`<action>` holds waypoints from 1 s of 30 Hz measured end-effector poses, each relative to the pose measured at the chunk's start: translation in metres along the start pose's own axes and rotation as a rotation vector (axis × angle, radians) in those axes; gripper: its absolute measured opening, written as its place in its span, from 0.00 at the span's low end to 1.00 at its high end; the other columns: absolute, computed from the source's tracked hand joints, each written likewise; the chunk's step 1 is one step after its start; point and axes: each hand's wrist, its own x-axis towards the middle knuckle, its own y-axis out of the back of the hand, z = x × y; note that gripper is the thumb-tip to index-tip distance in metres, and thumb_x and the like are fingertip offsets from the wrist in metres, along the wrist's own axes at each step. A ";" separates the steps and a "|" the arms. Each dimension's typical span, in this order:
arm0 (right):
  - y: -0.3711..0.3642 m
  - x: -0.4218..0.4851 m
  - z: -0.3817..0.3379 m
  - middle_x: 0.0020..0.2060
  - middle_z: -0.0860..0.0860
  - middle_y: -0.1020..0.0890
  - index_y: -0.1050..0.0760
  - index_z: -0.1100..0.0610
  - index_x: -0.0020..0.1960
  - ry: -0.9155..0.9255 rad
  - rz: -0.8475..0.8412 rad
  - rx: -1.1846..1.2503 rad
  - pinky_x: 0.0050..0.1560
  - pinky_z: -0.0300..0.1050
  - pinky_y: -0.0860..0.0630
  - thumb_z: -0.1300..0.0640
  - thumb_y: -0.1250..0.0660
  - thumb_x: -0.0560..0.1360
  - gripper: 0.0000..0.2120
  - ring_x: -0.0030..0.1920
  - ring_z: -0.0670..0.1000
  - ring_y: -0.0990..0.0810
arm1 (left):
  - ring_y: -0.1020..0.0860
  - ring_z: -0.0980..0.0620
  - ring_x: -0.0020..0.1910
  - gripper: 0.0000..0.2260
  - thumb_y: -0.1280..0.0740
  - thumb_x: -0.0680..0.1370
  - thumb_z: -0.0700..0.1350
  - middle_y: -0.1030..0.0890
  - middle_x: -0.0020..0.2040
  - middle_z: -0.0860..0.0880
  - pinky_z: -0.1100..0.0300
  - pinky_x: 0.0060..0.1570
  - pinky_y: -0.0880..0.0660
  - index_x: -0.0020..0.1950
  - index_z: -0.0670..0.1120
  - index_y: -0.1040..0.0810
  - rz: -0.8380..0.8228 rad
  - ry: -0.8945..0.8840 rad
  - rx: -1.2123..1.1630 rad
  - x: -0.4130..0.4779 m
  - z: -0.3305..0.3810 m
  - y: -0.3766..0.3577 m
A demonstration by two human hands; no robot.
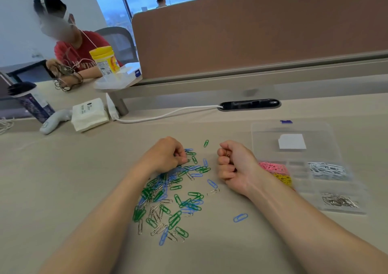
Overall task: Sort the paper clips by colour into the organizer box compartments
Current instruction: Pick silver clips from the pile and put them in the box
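**Green, blue and silver clips unsorted on the table**

On the table (63, 168), about midway between its left and right edges: a loose pile (168, 196) of green, blue and silver paper clips, spread between the two forearms. At the pile's far side, the left hand (165, 155), knuckles up, fingers (180, 154) curled and pinching a silver clip (189, 160). Near it, toward the right edge, the right hand (235, 164), closed in a fist and lying on its side on the table. Impossible to tell whether anything lies inside.

Just beyond the pile, a lone green clip (206, 143). Closer to the near edge, apart from the rest, a lone blue clip (240, 217).

Toward the right edge, the clear organizer box (300, 181), lid (294, 131) folded back flat toward the far edge. In separate compartments:
- pink clips (273, 166)
- yellow clips (283, 178), just nearside of the pink
- white clips (327, 168), further right
- silver clips (339, 201), nearest the near edge

Right wrist just beside the pink and yellow compartments.
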 end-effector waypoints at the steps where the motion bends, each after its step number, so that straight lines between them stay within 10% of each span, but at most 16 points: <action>1: 0.000 0.000 0.000 0.22 0.48 0.37 0.33 0.56 0.33 -0.002 -0.004 0.003 0.16 0.32 0.51 0.56 0.40 0.77 0.14 0.17 0.44 0.47 | 0.25 0.63 0.35 0.04 0.28 0.75 0.43 0.19 0.38 0.55 0.72 0.34 0.32 0.41 0.48 0.18 0.001 -0.003 0.001 0.002 -0.001 0.001; 10: -0.001 0.002 0.000 0.21 0.49 0.34 0.31 0.57 0.34 -0.017 -0.016 0.014 0.15 0.32 0.49 0.57 0.41 0.77 0.13 0.17 0.44 0.45 | 0.18 0.54 0.36 0.03 0.26 0.73 0.35 0.16 0.37 0.39 0.58 0.44 0.21 0.43 0.42 0.17 0.058 -0.035 -0.419 0.002 0.003 0.009; 30: -0.002 0.002 0.002 0.23 0.50 0.34 0.28 0.59 0.37 0.027 0.044 -0.032 0.17 0.32 0.48 0.57 0.40 0.77 0.11 0.17 0.45 0.44 | 0.24 0.64 0.31 0.05 0.27 0.74 0.40 0.18 0.36 0.55 0.73 0.36 0.28 0.44 0.50 0.16 0.048 -0.094 -0.212 0.009 0.007 -0.007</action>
